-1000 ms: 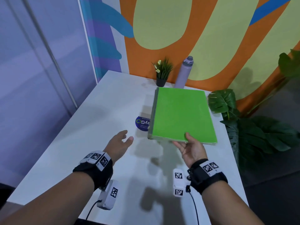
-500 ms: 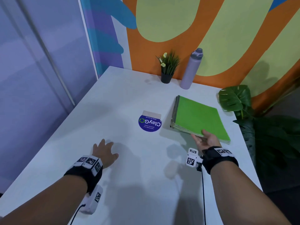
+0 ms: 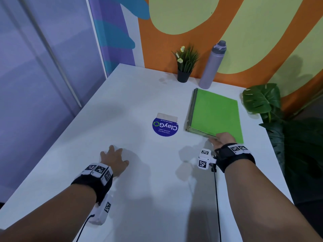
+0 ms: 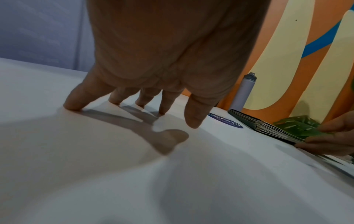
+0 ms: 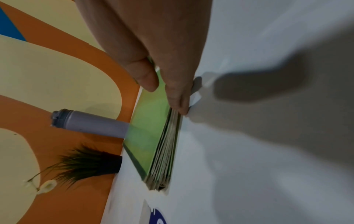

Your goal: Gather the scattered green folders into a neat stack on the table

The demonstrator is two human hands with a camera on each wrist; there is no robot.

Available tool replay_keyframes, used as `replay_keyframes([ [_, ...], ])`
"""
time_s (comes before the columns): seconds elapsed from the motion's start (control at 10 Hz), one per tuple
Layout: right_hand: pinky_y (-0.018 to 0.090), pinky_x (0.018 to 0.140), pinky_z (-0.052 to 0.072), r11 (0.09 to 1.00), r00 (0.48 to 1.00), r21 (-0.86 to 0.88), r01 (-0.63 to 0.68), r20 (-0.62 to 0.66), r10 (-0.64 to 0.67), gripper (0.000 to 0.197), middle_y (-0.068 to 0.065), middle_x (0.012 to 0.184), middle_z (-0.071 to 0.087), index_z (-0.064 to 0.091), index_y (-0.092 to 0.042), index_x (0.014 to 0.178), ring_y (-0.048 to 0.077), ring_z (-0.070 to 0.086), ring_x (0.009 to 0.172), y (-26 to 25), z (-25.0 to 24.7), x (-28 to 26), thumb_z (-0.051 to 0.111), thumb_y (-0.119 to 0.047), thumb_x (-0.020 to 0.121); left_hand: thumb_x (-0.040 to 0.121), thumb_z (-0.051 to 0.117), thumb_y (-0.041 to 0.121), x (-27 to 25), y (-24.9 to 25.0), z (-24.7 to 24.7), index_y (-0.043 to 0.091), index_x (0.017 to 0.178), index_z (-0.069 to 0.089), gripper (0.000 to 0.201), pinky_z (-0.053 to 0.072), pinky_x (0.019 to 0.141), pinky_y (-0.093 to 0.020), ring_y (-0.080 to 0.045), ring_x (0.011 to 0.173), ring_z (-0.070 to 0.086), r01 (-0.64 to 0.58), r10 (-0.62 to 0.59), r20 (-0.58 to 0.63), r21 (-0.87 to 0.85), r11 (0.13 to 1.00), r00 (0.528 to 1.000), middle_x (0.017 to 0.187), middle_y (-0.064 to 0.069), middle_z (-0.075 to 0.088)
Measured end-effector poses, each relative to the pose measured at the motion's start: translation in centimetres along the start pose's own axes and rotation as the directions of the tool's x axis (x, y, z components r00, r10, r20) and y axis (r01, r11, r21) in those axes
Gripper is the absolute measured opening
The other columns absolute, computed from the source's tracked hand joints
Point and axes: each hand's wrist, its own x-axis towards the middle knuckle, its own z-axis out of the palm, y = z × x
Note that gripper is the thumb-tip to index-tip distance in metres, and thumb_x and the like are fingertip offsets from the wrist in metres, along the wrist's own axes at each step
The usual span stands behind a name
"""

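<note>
A squared stack of green folders (image 3: 215,116) lies flat on the white table (image 3: 122,105), right of centre. My right hand (image 3: 221,139) holds its near edge, thumb on the top cover and fingers against the underside at the table; the right wrist view shows this pinch (image 5: 162,89) on the stack (image 5: 153,128). My left hand (image 3: 113,158) rests on the bare table at the near left, fingers spread, fingertips (image 4: 164,106) touching the surface and holding nothing. The stack's edge (image 4: 268,128) and my right hand (image 4: 335,136) show in the left wrist view.
A purple bottle (image 3: 212,65) and a small potted plant (image 3: 185,67) stand at the far edge by the wall, just behind the stack. A round blue sticker (image 3: 165,126) lies left of the stack. Large leaves (image 3: 262,100) hang past the table's right edge.
The stack, held in the air by my right hand a second ago, has come down flat onto the table. My left hand has dropped onto the table top.
</note>
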Motion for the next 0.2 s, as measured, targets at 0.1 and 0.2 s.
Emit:
replay_keyframes([
  [0.1, 0.035, 0.099, 0.043, 0.982, 1.0, 0.186, -0.032, 0.007, 0.031, 0.046, 0.015, 0.137, 0.055, 0.05, -0.001, 0.134, 0.033, 0.052, 0.125, -0.1, -0.21, -1.89, 0.052, -0.028, 0.097, 0.095, 0.038, 0.048, -0.58, -0.06, -0.22, 0.019, 0.154, 0.018, 0.068, 0.027, 0.113, -0.045, -0.042, 0.144, 0.017, -0.008, 0.008, 0.0, 0.0, 1.0, 1.0, 0.162, -0.009, 0.007],
  [0.2, 0.025, 0.079, 0.052, 0.876, 0.979, 0.461, -0.142, 0.198, 0.054, 0.044, 0.02, 0.144, 0.047, 0.044, 0.001, 0.138, 0.035, 0.048, 0.13, 0.35, -0.36, -2.76, 0.046, -0.013, 0.097, 0.095, 0.037, 0.047, -1.07, -0.28, -0.64, 0.018, 0.154, 0.02, 0.067, 0.027, 0.114, -0.044, -0.04, 0.144, 0.02, -0.015, 0.015, 0.006, -0.025, 1.0, 1.0, 0.161, -0.009, 0.013],
])
